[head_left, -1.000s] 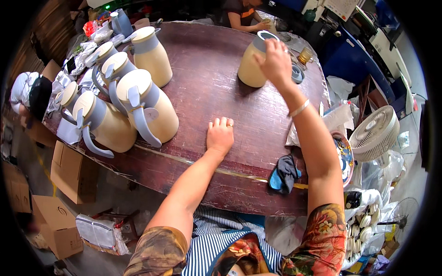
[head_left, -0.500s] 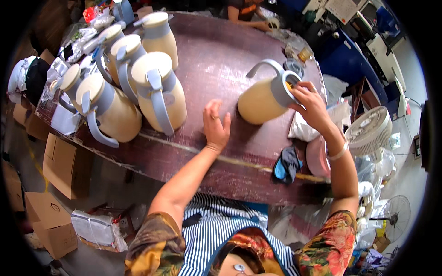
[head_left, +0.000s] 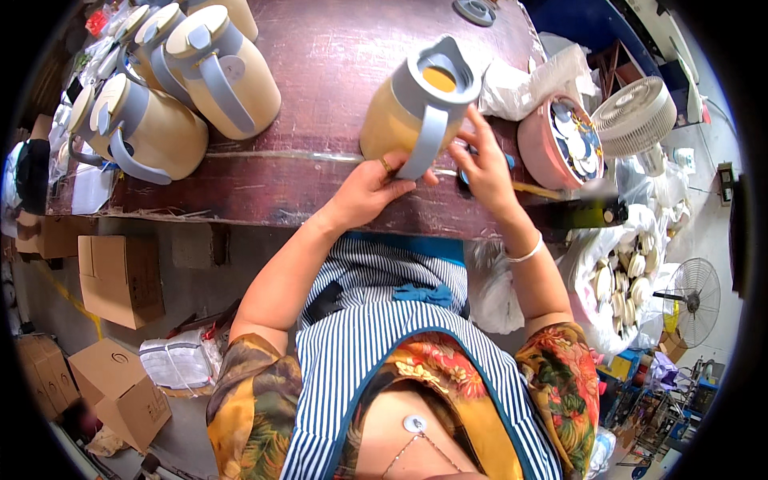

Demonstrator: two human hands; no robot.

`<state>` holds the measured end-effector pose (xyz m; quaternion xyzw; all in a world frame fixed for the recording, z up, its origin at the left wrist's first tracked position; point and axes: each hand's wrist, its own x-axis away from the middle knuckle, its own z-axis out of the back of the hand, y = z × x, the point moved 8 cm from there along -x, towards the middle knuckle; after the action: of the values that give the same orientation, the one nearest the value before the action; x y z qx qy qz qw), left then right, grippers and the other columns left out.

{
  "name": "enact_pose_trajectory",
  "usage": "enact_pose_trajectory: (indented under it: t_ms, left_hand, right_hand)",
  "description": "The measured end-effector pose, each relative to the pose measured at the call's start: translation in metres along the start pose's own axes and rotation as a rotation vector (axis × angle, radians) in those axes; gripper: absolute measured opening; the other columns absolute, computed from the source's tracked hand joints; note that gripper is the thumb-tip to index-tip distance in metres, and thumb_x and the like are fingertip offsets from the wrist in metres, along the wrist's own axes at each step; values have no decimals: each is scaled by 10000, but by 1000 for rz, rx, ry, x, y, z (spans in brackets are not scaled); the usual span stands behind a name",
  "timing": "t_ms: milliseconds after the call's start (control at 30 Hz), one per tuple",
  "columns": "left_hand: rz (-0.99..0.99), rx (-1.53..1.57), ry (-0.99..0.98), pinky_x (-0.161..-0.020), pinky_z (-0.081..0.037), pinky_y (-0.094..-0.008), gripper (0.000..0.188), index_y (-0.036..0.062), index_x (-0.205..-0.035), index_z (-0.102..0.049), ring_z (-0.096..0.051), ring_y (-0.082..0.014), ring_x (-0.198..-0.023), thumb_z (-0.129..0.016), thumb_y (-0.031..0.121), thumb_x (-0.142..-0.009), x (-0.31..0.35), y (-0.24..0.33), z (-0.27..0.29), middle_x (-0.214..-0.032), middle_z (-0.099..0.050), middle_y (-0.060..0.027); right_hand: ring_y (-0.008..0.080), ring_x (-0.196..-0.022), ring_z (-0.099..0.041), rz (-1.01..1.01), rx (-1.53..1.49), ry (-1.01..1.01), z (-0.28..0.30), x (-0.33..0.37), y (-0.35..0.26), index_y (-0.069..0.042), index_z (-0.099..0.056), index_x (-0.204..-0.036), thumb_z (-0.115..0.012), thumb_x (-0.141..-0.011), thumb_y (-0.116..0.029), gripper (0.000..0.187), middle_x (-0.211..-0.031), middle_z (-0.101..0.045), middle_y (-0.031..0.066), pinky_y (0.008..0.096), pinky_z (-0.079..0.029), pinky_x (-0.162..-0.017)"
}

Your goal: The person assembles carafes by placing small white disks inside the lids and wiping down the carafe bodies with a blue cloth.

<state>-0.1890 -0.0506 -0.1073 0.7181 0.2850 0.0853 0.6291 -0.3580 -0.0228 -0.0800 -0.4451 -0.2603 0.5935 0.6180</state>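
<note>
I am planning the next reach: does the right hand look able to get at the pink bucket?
Probably yes: the bucket stands to the right of the right hand, nothing tall seems between them, and the open jug is on the other side.

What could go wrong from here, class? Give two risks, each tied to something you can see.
The lidless jug is near the front edge of the table, so a slip of the left hand by the handle might topple it. The right hand could knock the pink tub to its right, perhaps spilling the loose pieces.
</note>
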Motion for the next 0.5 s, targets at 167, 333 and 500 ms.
enact_pose_trajectory:
  t_ms: [167, 333, 500]
  left_hand:
    - [-4, -53, 91, -1094, -420, -349, 498, 10, -1400, -460, -566, -220, -1246, -553, -90, -921, 10, -15, -6, -1274, -630, -126]
    - [200, -120, 176, -1042, -462, -330, 486, 1, -1383, -476, -592, -197, -1192, -581, -77, -915, 24, -41, -3, -1259, -634, -122]
    - [216, -272, 249, -825, -507, -256, 257, -11, -1209, -600, -615, -119, -858, -572, 2, -954, 23, -43, 10, -961, -636, -43]
  right_hand:
    - [259, -1195, -595, -29, 22, 18, 1, 32, 12, -9, -296, -1519, -682, -918, -75, 718, -1462, -441, 200, 339, -555, -913]
    - [242, -1071, -629, -76, 41, -22, 11, 72, 25, -46, -479, -1394, -683, -902, -62, 534, -1365, -520, 137, 336, -544, -914]
    - [268, -885, -605, -153, 205, -43, 30, 93, 14, -48, -627, -1146, -738, -831, -112, 341, -999, -564, 137, 369, -499, -796]
